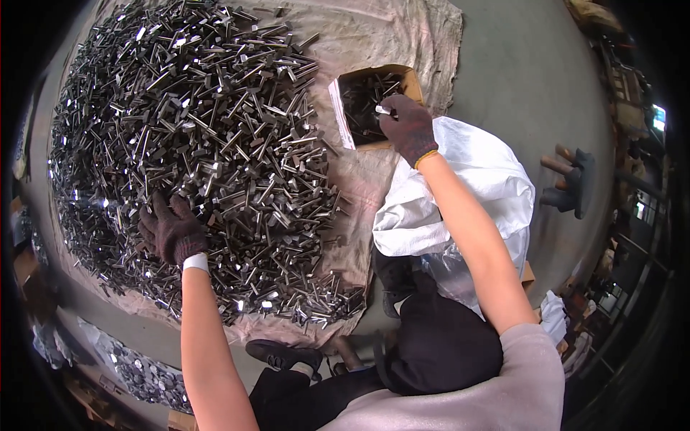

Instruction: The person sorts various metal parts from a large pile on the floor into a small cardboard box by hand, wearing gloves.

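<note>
A large heap of shiny T-shaped metal bolts [244, 122] covers the cloth in front of me and to my left. My left hand [175, 233], in a dark knitted glove, rests on the near part of this heap with its fingers apart. To the right stands an open cardboard box [343, 115] partly filled with similar bolts. Over its right side is my right hand [408, 126], in the same kind of glove, closed around a bolt [384, 110] whose bright end sticks out past the fingers. The rest of that piece is hidden by the glove.
A white woven sack [460, 187] bulges beside the box, under my right forearm. The stained cloth [359, 187] lies on a grey floor [517, 79]. Dark cylindrical parts [568, 179] stand at the right. Clear plastic with metal pieces [144, 370] lies at lower left.
</note>
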`<state>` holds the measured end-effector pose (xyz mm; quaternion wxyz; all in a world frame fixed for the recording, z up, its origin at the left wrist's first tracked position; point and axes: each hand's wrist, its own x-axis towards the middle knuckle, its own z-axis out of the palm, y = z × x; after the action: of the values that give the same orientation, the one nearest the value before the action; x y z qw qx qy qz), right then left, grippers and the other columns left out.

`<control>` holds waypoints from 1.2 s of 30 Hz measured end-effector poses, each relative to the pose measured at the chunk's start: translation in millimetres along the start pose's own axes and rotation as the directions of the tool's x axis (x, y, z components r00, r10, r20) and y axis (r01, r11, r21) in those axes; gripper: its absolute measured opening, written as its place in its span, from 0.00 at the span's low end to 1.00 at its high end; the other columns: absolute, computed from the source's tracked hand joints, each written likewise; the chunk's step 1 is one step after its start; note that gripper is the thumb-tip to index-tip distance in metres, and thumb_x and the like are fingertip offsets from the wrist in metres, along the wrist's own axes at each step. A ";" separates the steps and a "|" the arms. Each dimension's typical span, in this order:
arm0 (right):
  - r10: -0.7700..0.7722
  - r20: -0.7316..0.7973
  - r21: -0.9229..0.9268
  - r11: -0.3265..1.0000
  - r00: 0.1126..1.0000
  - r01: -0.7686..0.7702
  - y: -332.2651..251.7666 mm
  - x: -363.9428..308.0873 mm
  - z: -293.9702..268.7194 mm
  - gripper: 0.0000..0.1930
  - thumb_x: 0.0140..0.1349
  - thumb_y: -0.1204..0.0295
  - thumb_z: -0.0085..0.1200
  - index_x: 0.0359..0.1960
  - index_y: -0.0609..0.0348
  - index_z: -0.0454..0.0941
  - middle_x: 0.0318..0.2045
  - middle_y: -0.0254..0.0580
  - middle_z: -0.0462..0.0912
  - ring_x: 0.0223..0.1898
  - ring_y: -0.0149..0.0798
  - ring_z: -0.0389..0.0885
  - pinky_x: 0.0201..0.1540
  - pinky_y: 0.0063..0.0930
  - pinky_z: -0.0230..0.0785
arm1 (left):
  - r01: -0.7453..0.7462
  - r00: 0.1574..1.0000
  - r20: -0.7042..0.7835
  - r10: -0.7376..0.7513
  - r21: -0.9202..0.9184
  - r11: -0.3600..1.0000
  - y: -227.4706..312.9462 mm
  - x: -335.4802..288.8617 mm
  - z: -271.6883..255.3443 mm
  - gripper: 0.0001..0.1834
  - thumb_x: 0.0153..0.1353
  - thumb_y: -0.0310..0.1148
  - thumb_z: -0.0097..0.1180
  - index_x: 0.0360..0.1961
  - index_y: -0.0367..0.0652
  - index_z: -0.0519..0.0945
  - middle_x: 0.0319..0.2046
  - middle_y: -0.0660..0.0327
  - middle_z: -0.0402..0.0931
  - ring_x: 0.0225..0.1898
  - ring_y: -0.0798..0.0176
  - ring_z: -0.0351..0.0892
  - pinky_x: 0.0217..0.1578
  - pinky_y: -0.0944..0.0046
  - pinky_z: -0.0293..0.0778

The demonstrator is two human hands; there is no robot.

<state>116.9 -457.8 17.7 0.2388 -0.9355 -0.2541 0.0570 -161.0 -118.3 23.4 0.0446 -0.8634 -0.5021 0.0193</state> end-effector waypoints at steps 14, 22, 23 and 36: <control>0.469 0.239 0.775 0.435 0.850 -0.458 -0.6 -7.6 -23.0 0.14 0.62 0.77 0.55 0.49 0.68 0.77 0.33 0.43 0.84 0.27 0.34 0.85 0.33 0.26 0.80 | -0.016 0.999 -0.044 0.017 0.027 1.000 -1.8 -0.4 2.0 0.28 0.67 0.54 0.43 0.63 0.54 0.72 0.66 0.47 0.62 0.68 0.44 0.57 0.66 0.45 0.54; 0.319 0.491 0.865 -0.063 0.811 -0.499 -4.3 -11.9 -40.4 0.12 0.66 0.73 0.50 0.49 0.64 0.75 0.32 0.38 0.81 0.25 0.33 0.80 0.29 0.30 0.75 | -0.017 0.999 -0.048 0.017 -0.010 1.000 -7.9 1.3 9.8 0.27 0.67 0.56 0.45 0.63 0.58 0.72 0.67 0.48 0.60 0.68 0.42 0.55 0.66 0.41 0.55; 0.214 0.533 0.844 -0.209 0.818 -0.495 -5.6 -14.8 -42.3 0.13 0.67 0.71 0.50 0.50 0.62 0.75 0.35 0.37 0.80 0.26 0.32 0.77 0.30 0.30 0.72 | -0.016 0.999 -0.050 0.016 0.001 1.000 -9.0 1.7 11.0 0.27 0.67 0.56 0.45 0.63 0.58 0.72 0.67 0.48 0.60 0.68 0.42 0.55 0.66 0.41 0.55; -0.277 0.559 0.359 -0.769 0.782 -0.529 -10.3 -25.7 -48.0 0.17 0.72 0.65 0.38 0.57 0.54 0.70 0.23 0.25 0.66 0.18 0.26 0.59 0.28 0.26 0.55 | -0.023 0.998 -0.055 0.025 0.023 0.999 -5.0 2.1 6.6 0.28 0.66 0.57 0.46 0.63 0.58 0.72 0.66 0.50 0.61 0.68 0.43 0.56 0.65 0.41 0.56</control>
<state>101.0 -483.0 64.4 0.8407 -0.0734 0.1623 0.5114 -164.8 -113.7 17.4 0.0678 -0.8691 -0.4900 0.0015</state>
